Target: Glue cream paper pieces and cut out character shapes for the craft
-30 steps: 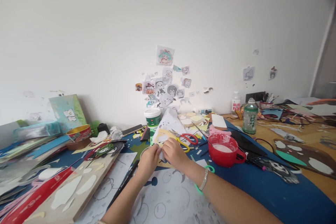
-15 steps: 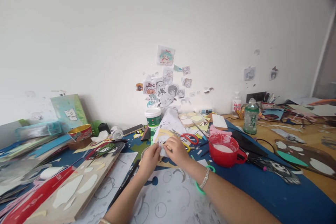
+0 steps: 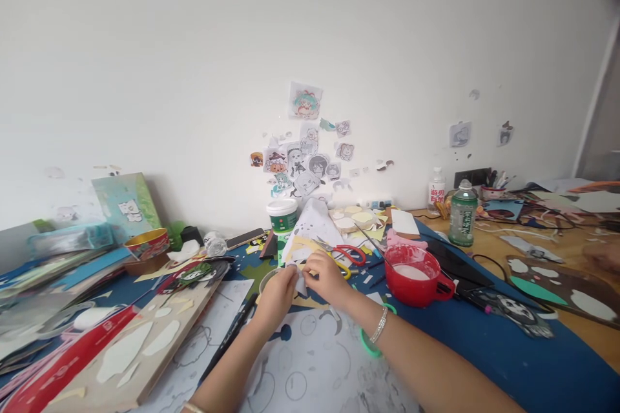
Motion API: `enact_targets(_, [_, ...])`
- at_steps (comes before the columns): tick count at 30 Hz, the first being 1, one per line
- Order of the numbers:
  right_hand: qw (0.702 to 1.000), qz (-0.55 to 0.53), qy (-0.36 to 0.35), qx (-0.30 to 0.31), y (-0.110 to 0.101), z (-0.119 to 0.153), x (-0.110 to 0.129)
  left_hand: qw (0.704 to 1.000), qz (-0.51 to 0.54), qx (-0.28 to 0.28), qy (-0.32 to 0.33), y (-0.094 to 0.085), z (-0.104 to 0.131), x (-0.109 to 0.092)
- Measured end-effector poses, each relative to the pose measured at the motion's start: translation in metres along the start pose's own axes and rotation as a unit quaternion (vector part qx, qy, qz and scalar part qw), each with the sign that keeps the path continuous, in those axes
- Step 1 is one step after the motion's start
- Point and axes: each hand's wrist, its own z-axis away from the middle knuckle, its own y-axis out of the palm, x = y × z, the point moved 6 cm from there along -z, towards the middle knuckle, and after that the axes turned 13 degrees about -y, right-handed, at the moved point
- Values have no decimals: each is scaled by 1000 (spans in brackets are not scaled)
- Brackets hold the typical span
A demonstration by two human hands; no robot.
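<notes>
A small piece of white paper (image 3: 301, 285) is held between my two hands over the middle of the table. My left hand (image 3: 279, 290) pinches it from the left, and my right hand (image 3: 325, 277) grips its right edge with closed fingertips. Just behind my right hand lie red-handled scissors (image 3: 351, 255) and a yellow scissor handle (image 3: 345, 271). Green-handled scissors (image 3: 371, 342) lie partly hidden under my right wrist. Below my forearms spreads a sheet with printed outlines (image 3: 310, 361). A round container rim (image 3: 264, 281) is mostly covered by my left hand.
To the right stands a red cup (image 3: 414, 293) of white paste. A green-labelled tub (image 3: 282, 214) is at the back. On the left, a wooden board (image 3: 121, 361) carries white cut shapes, beside a black pen (image 3: 227, 339). A green bottle (image 3: 462, 216) stands farther right.
My hands stay almost in place, with the fingers shifting slightly on the white paper, whose lower part now hangs down between them. A blurred shape has appeared at the far right edge.
</notes>
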Motion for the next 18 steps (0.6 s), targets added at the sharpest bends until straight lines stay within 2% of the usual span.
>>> enact_targets(11, [999,-10,7,-34,-6,-3,0,999,28,4,-20,-4,0,0])
enact_targets(14, [1000,7,3,-14,-6,-3,1,999,30,-4,-26,-5,-1,2])
enact_targets(18, [997,62,-38,21,-4,-2,8,999,15,-17,-30,-5,-1,3])
